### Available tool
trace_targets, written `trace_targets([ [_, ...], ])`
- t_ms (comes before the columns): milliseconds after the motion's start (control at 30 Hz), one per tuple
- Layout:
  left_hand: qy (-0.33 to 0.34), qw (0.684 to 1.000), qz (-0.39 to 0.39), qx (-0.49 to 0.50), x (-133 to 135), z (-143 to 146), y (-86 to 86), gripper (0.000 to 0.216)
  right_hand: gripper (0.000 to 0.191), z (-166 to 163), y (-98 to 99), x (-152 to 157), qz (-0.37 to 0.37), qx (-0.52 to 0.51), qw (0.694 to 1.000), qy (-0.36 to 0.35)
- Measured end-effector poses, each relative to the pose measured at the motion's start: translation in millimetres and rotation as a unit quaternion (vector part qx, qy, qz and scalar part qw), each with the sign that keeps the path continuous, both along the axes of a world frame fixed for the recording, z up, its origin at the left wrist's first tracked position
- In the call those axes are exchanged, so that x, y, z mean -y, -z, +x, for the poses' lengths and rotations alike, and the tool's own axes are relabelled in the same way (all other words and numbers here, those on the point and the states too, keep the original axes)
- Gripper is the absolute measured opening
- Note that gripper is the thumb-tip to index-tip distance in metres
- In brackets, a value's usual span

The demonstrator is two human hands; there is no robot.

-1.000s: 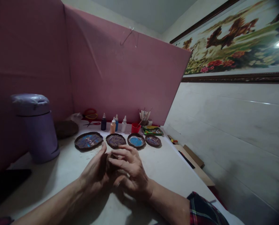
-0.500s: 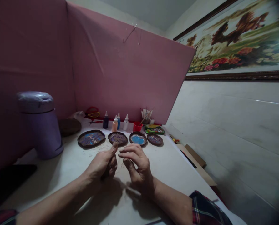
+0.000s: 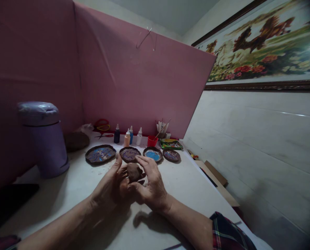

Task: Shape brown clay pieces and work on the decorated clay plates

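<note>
A brown lump of clay (image 3: 134,172) rests on the fingers of my left hand (image 3: 118,182), which is turned palm up with its thumb raised. From the right, my right hand (image 3: 153,184) curves around the same lump, fingers above it and thumb low on its near side. Both hands are just above the white table, their fingertips smudged brown. Just beyond them stands a row of dark-rimmed clay dishes: a large one with blue streaks (image 3: 100,155), a purplish one (image 3: 129,154), one with a blue centre (image 3: 153,155) and a small one (image 3: 171,155).
Behind the dishes stand several paint bottles (image 3: 127,138), a red cup (image 3: 152,141), a brush holder (image 3: 162,129) and a green packet (image 3: 171,144). Scissors (image 3: 104,135) and a dark clay mass (image 3: 77,141) lie at back left, near a purple canister (image 3: 47,142). Pink boards (image 3: 141,80) enclose the back.
My left hand has turned from a closed, thumb-up hold to palm up, bringing the clay lump into view. My right hand has moved slightly left, around the lump.
</note>
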State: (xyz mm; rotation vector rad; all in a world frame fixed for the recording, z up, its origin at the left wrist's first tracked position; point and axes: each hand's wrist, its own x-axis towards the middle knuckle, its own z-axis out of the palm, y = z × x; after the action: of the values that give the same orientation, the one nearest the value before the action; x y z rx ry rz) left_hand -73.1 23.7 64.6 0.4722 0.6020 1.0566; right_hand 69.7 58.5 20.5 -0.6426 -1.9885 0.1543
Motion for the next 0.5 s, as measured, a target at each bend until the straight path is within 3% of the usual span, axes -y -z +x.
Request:
trace_targets([
  [100,0.04,0.999,0.025,0.012,1.5,-0.1,4.3,0.055,0.068,-0.2,2.7,-1.3,-0.013,0.041,0.999,0.019],
  [267,0.043,0.998,0.045,-0.027,6.8,3.4,5.9,0.058,0.046,1.9,1.2,0.1,-0.056,0.017,0.997,0.056],
  [400,0.04,0.993,0.079,-0.072,4.7,2.4,9.7,0.067,0.053,3.1,-1.0,-0.1,-0.065,-0.003,0.998,0.025],
  [500,0.037,0.986,0.107,-0.12,-0.6,0.2,16.0,0.077,0.044,2.7,-2.1,0.9,-0.07,-0.031,0.997,0.002],
])
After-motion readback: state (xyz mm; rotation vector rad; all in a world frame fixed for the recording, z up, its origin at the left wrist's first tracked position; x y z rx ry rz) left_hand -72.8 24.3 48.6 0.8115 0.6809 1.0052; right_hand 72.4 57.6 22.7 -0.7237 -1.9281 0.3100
